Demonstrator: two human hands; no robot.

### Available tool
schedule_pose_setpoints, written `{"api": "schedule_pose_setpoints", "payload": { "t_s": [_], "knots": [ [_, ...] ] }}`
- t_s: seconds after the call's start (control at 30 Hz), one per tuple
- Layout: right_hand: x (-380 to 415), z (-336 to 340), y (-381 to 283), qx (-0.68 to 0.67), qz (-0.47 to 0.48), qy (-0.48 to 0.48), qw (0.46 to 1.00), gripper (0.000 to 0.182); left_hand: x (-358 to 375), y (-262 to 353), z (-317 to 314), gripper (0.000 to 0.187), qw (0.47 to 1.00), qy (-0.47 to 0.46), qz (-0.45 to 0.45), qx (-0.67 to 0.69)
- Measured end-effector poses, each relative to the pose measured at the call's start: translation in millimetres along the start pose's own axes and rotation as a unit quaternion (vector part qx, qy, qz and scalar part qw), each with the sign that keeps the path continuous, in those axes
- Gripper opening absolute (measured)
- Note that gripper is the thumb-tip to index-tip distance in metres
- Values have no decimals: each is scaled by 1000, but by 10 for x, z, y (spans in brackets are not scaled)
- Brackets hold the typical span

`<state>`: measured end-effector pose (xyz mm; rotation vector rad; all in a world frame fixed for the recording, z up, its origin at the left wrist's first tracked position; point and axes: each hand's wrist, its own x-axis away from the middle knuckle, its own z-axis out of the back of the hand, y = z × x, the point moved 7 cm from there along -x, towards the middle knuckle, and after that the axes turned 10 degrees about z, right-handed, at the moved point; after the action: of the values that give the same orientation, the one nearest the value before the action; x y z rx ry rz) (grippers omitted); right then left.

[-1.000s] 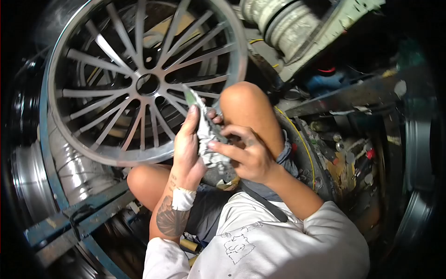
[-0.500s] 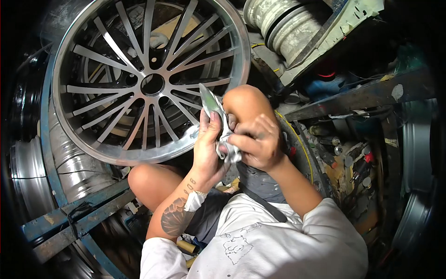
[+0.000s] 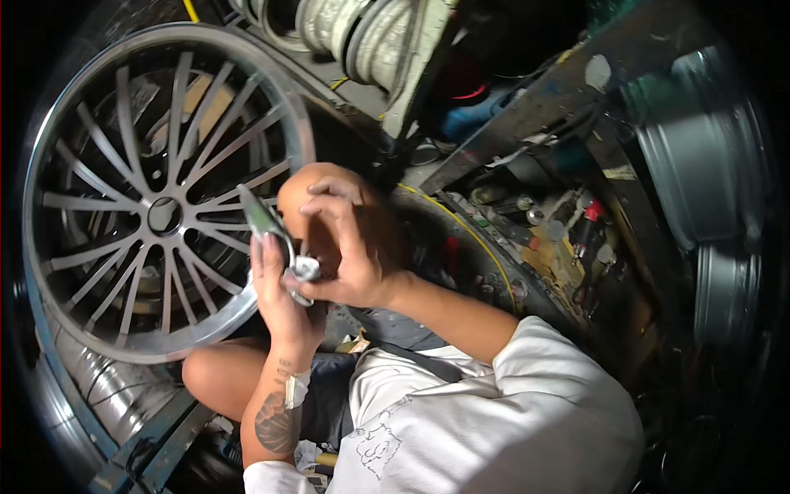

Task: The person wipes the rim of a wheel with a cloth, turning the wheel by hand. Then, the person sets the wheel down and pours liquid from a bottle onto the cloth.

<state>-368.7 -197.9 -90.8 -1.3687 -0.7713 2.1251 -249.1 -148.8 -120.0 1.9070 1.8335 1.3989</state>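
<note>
Cluttered workshop floor surrounds us, a spoked wheel (image 3: 160, 193) leaning close. Our left hand (image 3: 280, 292) and right hand (image 3: 350, 247) both grip the crumpled sandpaper (image 3: 280, 239); we should fold it tightly for firm, even rubbing.

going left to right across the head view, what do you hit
multi-spoke alloy wheel → left hand holding a crumpled grey sheet → right hand pinching that sheet → cluttered bench of small tools → bare metal rims
</note>
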Motion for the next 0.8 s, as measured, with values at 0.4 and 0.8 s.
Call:
{"api": "schedule_pose_setpoints", "payload": {
  "t_s": [0.4,0.8],
  "knots": [
    [2720,2429,2258,236,-346,230,878,27,10,291,165,26,997,45,-49,-45],
    [2724,2947,2846,469,-580,-94,659,62,-66,161,237,21,995,62,-35,-77]
  ]
}}
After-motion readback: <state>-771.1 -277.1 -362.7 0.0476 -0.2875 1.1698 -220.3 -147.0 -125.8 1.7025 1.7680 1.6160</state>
